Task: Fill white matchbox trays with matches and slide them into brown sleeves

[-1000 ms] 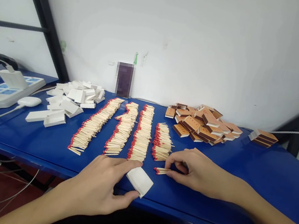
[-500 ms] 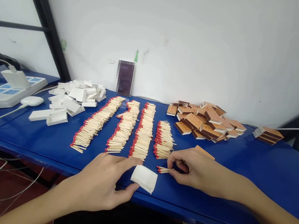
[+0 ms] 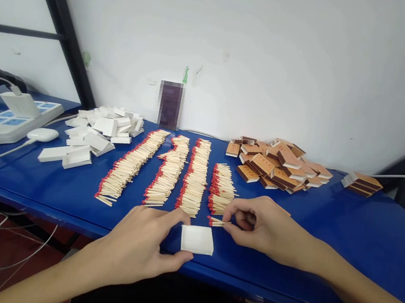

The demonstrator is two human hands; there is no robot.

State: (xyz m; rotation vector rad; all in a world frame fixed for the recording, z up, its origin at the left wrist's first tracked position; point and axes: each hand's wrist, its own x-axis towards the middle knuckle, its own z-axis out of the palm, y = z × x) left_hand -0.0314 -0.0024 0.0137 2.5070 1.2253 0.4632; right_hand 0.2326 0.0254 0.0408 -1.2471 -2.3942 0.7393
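Note:
My left hand [image 3: 155, 240] grips a small white tray [image 3: 198, 239] by its left end, thumb at the near side and fingers at the far side, close to the table's front edge. Between thumb and fingertips, my right hand [image 3: 263, 230] pinches a few red-tipped matches [image 3: 215, 222], their heads pointing left, just beyond the tray's upper right corner. Behind the hands lie rows of matches; the shortest row [image 3: 222, 191] is nearest my right hand, and the longer row [image 3: 194, 181] stands left of it.
White trays [image 3: 107, 127] are heaped at the left, beside a power strip [image 3: 12, 120] with cables. Orange-brown matchboxes [image 3: 276, 164] are piled at the back right, and a small stack [image 3: 363, 183] lies farther right. A dark pixelated object [image 3: 170, 105] stands against the wall.
My right hand has moved slightly left with its matches, nearer the tray. The white tray has turned a little and now sits straighter in my left hand.

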